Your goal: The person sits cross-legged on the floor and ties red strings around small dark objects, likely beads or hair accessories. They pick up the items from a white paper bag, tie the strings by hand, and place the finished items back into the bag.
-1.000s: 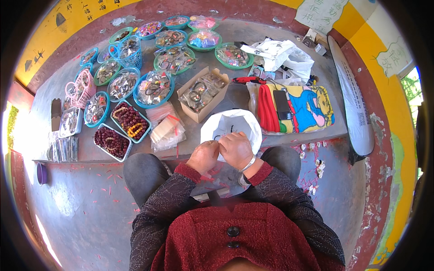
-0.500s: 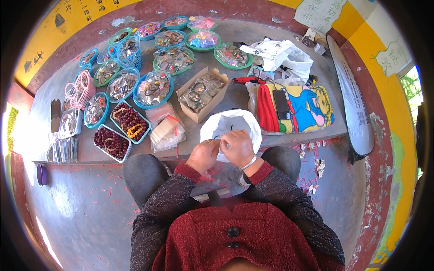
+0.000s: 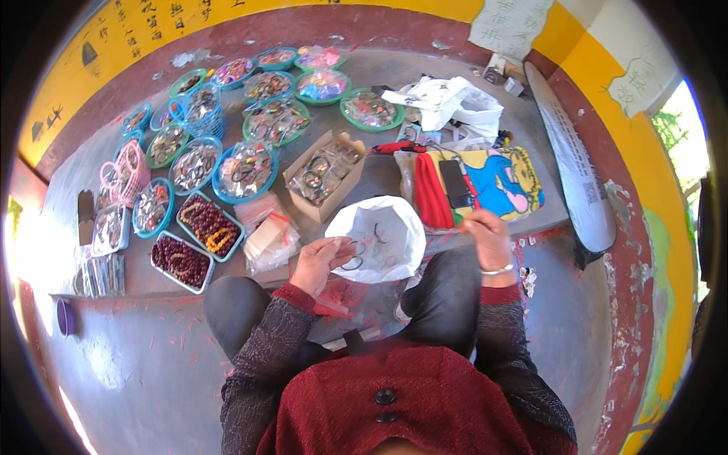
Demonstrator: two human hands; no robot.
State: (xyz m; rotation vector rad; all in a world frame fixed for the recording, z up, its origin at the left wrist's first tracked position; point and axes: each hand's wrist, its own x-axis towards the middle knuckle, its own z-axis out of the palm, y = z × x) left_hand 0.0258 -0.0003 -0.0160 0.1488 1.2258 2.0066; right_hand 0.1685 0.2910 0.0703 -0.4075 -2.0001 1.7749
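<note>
My left hand is at the left rim of a white plastic bag, which stands open in front of me. Its fingers pinch together, and a thin dark loop hangs from the fingertips over the bag. Inside the bag lie a dark curved piece and some faint, clear-looking bits. My right hand is raised off to the right, near the front edge of a folded colourful cloth. Its thumb and fingers are closed together; whatever they hold is too small to make out.
Behind the bag stands a cardboard box of packaged trinkets. Trays of beads, clear packets and several filled basins spread to the left and back. A dark phone lies on the cloth, beside crumpled white bags.
My hands have parted from above the bag: the right has swung out to the right, the left has shifted slightly left. More of the bag's inside shows. The whole view has shifted a little.
</note>
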